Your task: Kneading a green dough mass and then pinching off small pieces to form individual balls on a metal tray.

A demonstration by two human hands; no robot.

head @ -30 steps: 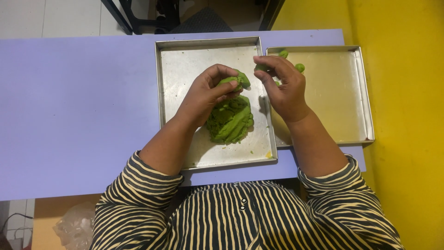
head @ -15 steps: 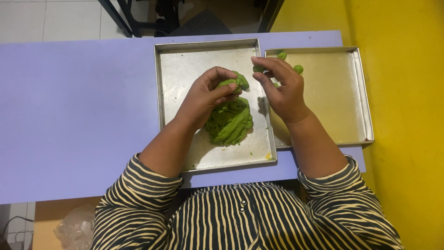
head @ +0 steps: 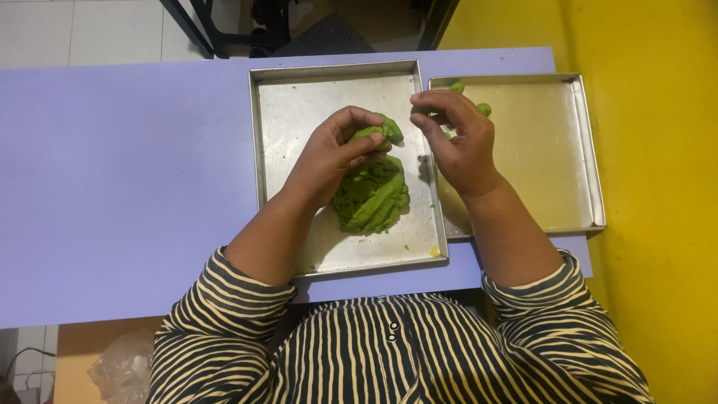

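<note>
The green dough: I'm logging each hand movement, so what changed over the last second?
The right hand drew slightly away from the left hand, towards the right tray. The left hand kept its fingers on a small piece above the green dough mound. Both trays, the mound and the small bits stayed put.

Your left hand (head: pixel 329 161) is curling inward, fingers and thumb pinching closed at the tips, forearm angling up from a striped sleeve. Your right hand (head: pixel 458 142) is hovering beside it, fingers bent and drawn together toward the thumb, wrist cocked, forearm bare to the elbow.
</note>
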